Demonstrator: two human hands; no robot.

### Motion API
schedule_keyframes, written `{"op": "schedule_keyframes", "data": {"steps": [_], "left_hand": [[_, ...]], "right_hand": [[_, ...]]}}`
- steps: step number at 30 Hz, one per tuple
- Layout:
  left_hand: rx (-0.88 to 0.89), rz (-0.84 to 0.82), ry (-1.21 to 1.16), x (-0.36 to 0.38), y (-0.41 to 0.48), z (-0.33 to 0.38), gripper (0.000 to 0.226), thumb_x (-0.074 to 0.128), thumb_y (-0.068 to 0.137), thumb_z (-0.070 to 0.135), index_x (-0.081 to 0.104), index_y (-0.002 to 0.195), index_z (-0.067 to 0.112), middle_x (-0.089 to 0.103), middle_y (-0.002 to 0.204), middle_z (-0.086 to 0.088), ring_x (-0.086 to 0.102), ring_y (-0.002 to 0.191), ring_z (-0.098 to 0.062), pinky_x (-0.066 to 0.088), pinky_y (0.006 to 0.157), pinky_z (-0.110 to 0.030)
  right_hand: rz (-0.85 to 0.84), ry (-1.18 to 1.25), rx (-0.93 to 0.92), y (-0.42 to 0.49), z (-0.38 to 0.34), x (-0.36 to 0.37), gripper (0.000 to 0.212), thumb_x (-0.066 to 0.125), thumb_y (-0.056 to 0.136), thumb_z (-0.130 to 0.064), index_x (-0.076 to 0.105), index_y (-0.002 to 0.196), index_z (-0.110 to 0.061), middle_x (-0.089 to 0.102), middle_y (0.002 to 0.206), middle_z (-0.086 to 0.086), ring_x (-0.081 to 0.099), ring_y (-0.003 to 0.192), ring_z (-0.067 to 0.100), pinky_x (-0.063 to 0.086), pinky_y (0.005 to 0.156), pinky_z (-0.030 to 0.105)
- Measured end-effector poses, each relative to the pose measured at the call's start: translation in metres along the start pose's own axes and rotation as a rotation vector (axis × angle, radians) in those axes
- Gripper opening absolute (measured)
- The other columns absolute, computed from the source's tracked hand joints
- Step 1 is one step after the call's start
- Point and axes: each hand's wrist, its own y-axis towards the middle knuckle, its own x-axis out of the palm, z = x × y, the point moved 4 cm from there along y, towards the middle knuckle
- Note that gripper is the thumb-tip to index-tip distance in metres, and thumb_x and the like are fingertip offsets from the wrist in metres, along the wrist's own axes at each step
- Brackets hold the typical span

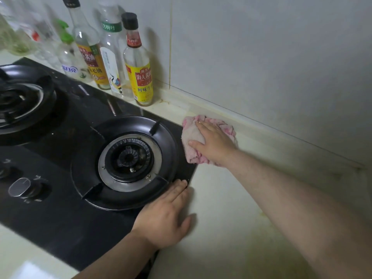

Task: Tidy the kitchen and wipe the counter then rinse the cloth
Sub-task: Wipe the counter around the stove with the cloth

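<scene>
Mid-wipe: cloth on counter beside stove, rinse not yet done.
Left hand point(167, 214) lies flat, fingers straight, holding nothing, on the stove point(50, 218) corner. Farther out, right hand point(215, 143) presses flat-fingered on the pink cloth point(191, 133), which sits bunched on the counter point(231, 198), overlapping the stove's edge. Bottles point(138, 67) stand lined up at the wall. Judging by this, wiping is underway; rinsing is left.

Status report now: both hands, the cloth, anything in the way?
Right hand presses cloth at hob corner, fingers straight. Left hand flat on hob edge. Bottles ahead at wall, apart from cloth.
</scene>
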Motion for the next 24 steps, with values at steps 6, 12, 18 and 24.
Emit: {"op": "schedule_keyframes", "data": {"steps": [6,12,18,24], "left_hand": [[-0.003,-0.024,-0.01,0.001,-0.001,-0.001,0.069,0.046,0.086,0.056,0.045,0.143,0.018,0.038,0.155,-0.001,0.032,0.144,-0.014,0.037,0.112,-0.04],[-0.054,-0.095,-0.039,0.004,0.0,-0.003,0.077,0.032,0.087,0.061,0.02,0.155,0.027,0.005,0.163,0.011,0.0,0.149,-0.002,0.015,0.122,-0.033],[-0.06,-0.07,-0.028,0.002,-0.001,-0.002,0.074,0.038,0.087,0.059,0.028,0.152,0.025,0.018,0.162,0.007,0.013,0.149,-0.007,0.024,0.119,-0.039],[-0.049,-0.072,0.014,0.006,-0.001,-0.003,0.071,0.046,0.083,0.058,0.041,0.144,0.022,0.039,0.154,0.002,0.035,0.142,-0.012,0.042,0.108,-0.04]], "right_hand": [[-0.019,-0.005,-0.064,0.037,-0.028,-0.001,0.069,0.042,0.1,-0.05,0.019,0.156,-0.016,0.015,0.164,0.001,0.012,0.151,0.018,0.003,0.12,0.029],[-0.018,-0.018,-0.157,0.075,-0.063,0.003,0.063,0.038,0.103,-0.043,0.02,0.156,-0.015,0.014,0.165,0.002,0.013,0.151,0.018,0.003,0.12,0.028],[-0.019,-0.021,-0.2,0.054,-0.047,-0.003,0.065,0.042,0.102,-0.038,0.017,0.157,-0.015,0.013,0.165,0.003,0.012,0.151,0.017,-0.004,0.111,0.017],[-0.065,-0.06,-0.145,0.028,-0.006,-0.004,0.075,0.05,0.096,-0.051,0.019,0.156,-0.018,0.016,0.164,0.0,0.013,0.151,0.015,0.003,0.115,0.021]]}}
